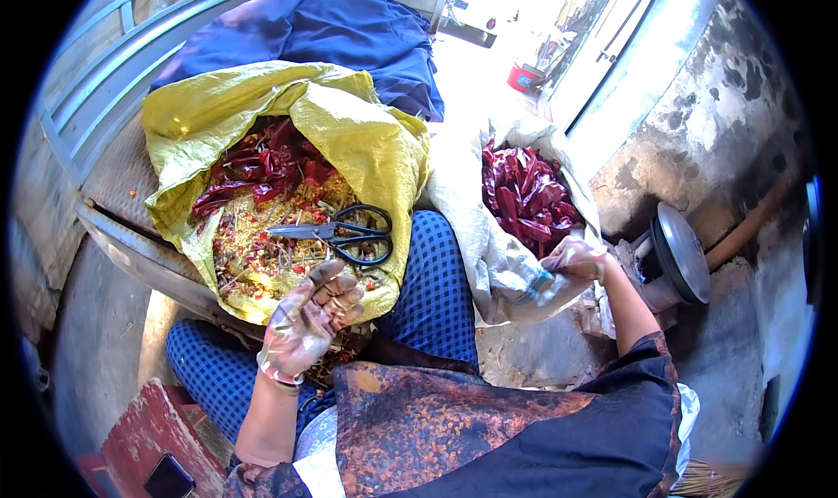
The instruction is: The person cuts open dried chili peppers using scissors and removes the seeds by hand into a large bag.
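A yellow woven sack (349, 118) lies spread on the left, holding dried red chillies (275, 162) and a layer of yellow seeds and stalk bits (253, 258). Black-handled scissors (327, 232) rest on the seeds, blades pointing left. My left hand (305, 323) is at the sack's near edge, palm up with loosely curled fingers and nothing visible in it. To the right stands a white woven sack (502, 271) of dark red chilli pieces (528, 197). My right hand (576, 261) grips its near right rim; the fingertips are partly blurred. Both hands look stained or thinly gloved.
Blue cloth (305, 27) is heaped behind the yellow sack, beside a metal railing (113, 88). A round metal-lidded object (685, 254) stands by the stained wall (690, 123). A phone (168, 479) lies on a worn red seat (148, 428) at lower left. A red bucket (522, 77) is farther back.
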`<state>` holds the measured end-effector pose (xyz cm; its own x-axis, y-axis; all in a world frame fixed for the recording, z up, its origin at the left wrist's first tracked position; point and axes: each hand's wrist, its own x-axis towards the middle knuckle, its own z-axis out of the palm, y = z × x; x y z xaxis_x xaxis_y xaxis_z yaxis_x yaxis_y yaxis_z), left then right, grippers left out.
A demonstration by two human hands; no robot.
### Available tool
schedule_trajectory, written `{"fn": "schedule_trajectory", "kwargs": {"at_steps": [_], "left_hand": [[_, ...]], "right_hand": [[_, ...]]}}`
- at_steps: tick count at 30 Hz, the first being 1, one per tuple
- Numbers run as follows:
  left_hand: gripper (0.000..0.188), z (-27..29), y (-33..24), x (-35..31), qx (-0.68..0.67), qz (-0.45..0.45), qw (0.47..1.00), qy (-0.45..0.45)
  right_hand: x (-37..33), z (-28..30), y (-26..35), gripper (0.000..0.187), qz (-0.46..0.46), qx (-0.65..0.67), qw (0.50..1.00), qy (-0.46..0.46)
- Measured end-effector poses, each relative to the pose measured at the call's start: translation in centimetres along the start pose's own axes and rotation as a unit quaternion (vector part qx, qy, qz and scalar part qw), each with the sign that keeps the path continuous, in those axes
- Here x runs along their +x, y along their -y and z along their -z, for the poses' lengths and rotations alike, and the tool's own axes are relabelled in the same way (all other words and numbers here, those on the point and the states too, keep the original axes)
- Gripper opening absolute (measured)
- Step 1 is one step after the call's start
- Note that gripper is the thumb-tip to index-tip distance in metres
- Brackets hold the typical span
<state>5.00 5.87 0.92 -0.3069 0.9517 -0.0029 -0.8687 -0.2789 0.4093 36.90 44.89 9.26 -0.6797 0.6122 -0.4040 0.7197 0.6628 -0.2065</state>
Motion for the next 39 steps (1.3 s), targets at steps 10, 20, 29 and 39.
{"fn": "schedule_trajectory", "kwargs": {"at_steps": [10, 20, 29, 39], "left_hand": [[0.047, 0.9, 0.2, -1.0, 0.009, 0.003, 1.000, -0.002], [0.048, 2.7, -0.6, -2.0, -0.013, -0.035, 0.999, -0.006], [0.041, 4.0, -0.4, -2.7, -0.054, 0.013, 0.998, 0.033], [0.041, 3.8, -3.0, -3.8, -0.027, -0.063, 0.997, 0.025]], "right_hand": [[17.5, 0.2, 1.6, 0.080, -0.101, 0.013, 0.981, -0.164], [17.5, -7.3, -9.5, 0.023, -0.007, -0.503, 0.845, 0.180], [10.4, 0.7, 8.8, 0.024, -0.124, -0.104, 0.981, -0.106], [8.4, 5.1, 28.5, 0.022, 0.311, 0.117, 0.935, -0.125]]}}
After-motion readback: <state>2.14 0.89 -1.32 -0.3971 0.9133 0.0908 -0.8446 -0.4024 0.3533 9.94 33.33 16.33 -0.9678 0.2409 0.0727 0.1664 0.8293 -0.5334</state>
